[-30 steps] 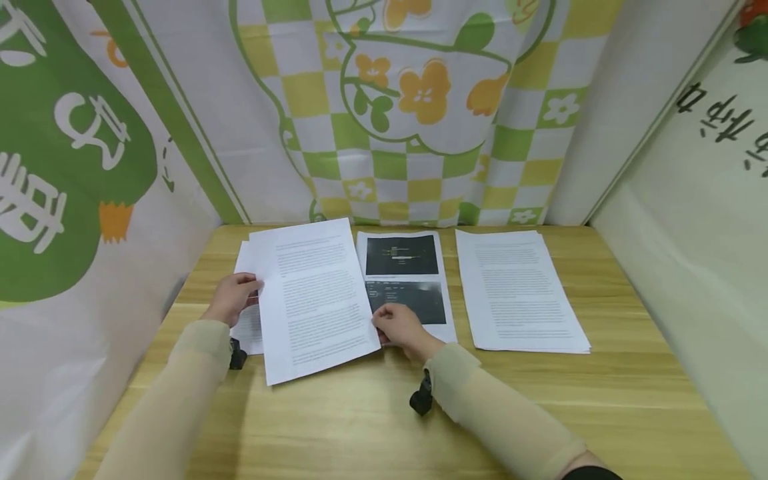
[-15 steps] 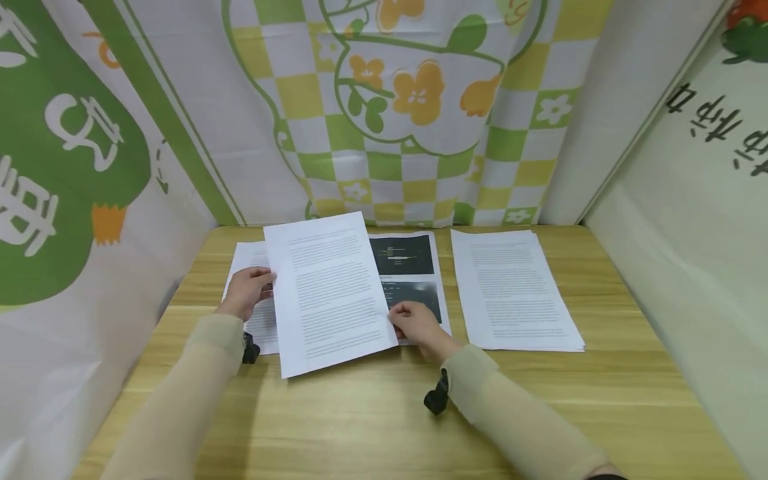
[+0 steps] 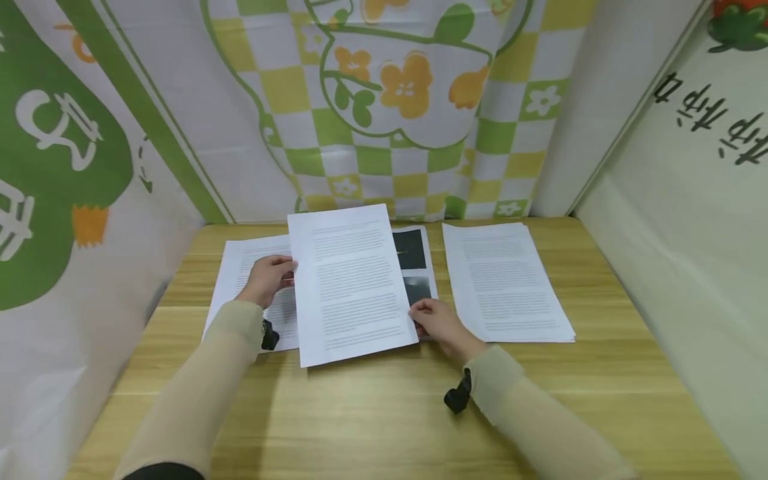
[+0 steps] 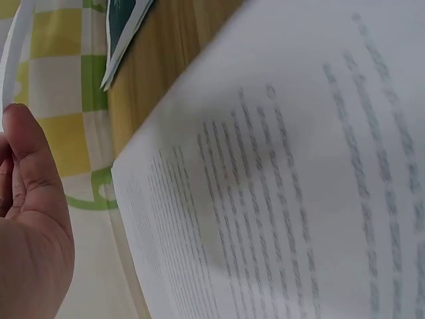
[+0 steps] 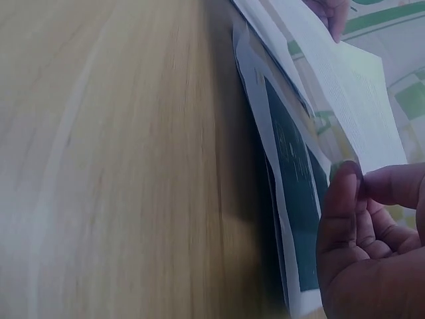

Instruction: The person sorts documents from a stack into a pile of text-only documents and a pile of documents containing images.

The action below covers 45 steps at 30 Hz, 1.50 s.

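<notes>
A printed sheet of paper (image 3: 357,287) is held up over the table between both hands. My left hand (image 3: 268,280) pinches its left edge, and in the left wrist view the thumb (image 4: 30,153) lies against that edge. Near the lower right corner my right hand (image 3: 444,327) pinches the sheet between thumb and finger, as the right wrist view shows. Below and behind it lies a page with dark pictures (image 3: 418,288), partly covered by the sheet. Under the left hand, a text page (image 3: 231,287) lies on the table.
To the right, a stack of printed pages (image 3: 510,283) lies on the wooden table (image 3: 372,420). A patterned green, yellow and white cloth (image 3: 414,160) hangs along the back edge. White printed sheeting (image 3: 678,253) stands at both sides.
Both hands have carried the sheet to the right and slightly away. More of the left text page now shows, and the sheet covers more of the page with dark pictures.
</notes>
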Tool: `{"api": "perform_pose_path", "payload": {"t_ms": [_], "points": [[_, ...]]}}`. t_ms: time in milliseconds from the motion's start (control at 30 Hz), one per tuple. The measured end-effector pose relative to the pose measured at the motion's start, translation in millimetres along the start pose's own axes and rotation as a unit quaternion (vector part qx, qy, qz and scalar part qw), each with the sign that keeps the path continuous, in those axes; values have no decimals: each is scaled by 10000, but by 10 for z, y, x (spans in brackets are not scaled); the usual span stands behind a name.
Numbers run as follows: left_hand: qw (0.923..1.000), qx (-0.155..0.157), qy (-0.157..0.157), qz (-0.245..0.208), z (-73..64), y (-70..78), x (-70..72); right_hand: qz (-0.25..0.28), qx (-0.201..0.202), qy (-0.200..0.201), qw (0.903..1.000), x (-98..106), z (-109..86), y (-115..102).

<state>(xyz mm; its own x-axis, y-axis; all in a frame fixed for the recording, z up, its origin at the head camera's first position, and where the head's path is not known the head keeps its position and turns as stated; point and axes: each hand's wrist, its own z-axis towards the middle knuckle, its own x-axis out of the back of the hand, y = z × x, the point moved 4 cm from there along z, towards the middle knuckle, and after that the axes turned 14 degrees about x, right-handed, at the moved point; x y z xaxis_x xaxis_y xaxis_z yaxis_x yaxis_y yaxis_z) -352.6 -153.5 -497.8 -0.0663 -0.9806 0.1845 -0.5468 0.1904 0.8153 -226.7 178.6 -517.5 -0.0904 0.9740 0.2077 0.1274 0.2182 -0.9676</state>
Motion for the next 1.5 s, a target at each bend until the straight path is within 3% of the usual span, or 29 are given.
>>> {"api": "perform_pose_path", "payload": {"t_ms": [433, 700, 933, 1333, 1500], "points": [[9971, -141, -745, -20, 33, 134, -437, 181, -40, -212, 9996, 432, -128, 81], [9953, -178, -947, 56, 45, 219, -639, 88, -219, -456, 9987, 610, -121, 115], [9934, -166, -1134, 8, 49, 307, -841, -72, -329, -277, 9990, 820, -152, 93], [9923, -111, -1229, -48, 78, 365, -1358, -405, -257, 53, 9988, 1177, -293, 214], [9895, -129, -1438, -112, 116, 366, -1556, -479, -286, 266, 9981, 1319, -363, 230]]}}
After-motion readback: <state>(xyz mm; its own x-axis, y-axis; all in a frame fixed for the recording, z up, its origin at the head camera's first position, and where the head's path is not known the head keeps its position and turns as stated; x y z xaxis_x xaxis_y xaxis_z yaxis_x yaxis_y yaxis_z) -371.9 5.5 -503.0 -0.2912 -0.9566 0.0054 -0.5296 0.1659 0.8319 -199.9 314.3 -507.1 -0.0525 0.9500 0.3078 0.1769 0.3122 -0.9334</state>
